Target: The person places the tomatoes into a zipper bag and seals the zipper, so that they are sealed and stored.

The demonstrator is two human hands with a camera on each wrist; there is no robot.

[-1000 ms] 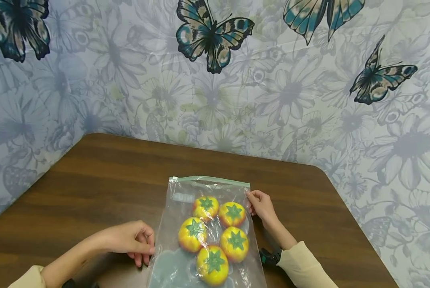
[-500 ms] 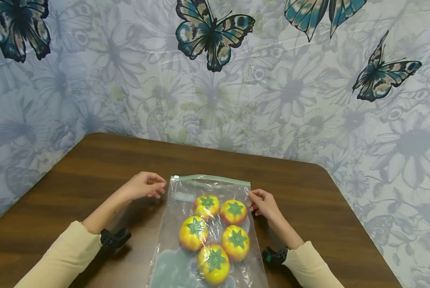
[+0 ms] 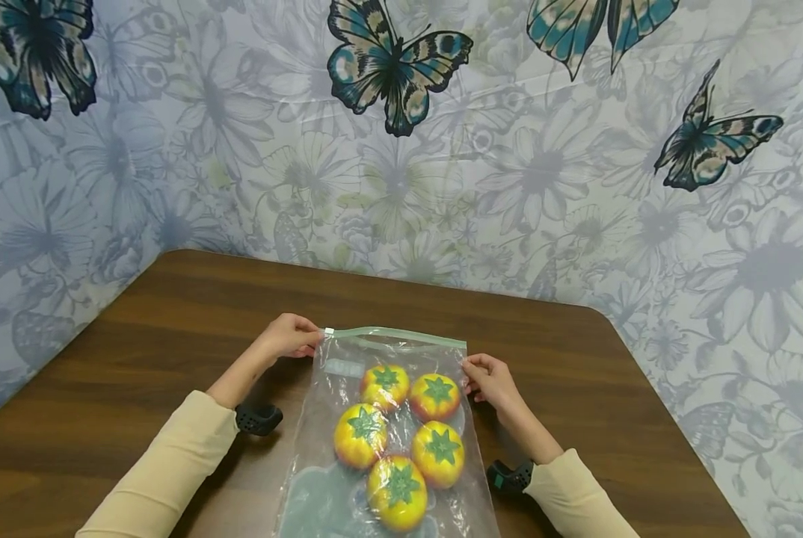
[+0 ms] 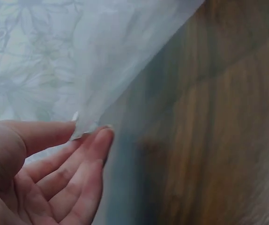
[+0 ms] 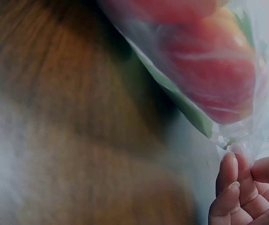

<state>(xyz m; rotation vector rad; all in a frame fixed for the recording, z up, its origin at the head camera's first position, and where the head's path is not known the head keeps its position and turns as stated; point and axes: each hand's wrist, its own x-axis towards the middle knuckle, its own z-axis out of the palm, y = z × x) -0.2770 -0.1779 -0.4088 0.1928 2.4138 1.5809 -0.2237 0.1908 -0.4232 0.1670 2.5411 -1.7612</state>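
Observation:
A clear zip bag (image 3: pixel 321 448) with a pale green top strip lies on the table. Through its film show several round yellow-and-red fruits (image 3: pixel 360 436) with green star-shaped tops. My left hand (image 3: pixel 290 336) is at the bag's top left corner, beside the small white slider (image 3: pixel 329 331). In the left wrist view, thumb and forefinger pinch that corner. On the other side, my right hand (image 3: pixel 492 382) pinches the bag's right edge a little below the strip. The right wrist view shows reddish fruit (image 5: pixel 214 70) pressed near the film, just above the fingertips.
A pale grey-green flat shape (image 3: pixel 321 504) shows through the lower bag; whether it lies inside or beneath is unclear. The brown wooden table (image 3: pixel 193 321) reaches back to a floral, butterfly-printed backdrop (image 3: pixel 401 202). Each wrist wears a black device (image 3: pixel 259 420).
My left hand has gone from beside the bag's left edge, up and away from me, to the top left corner, and now pinches it. The right hand has stayed at the right edge.

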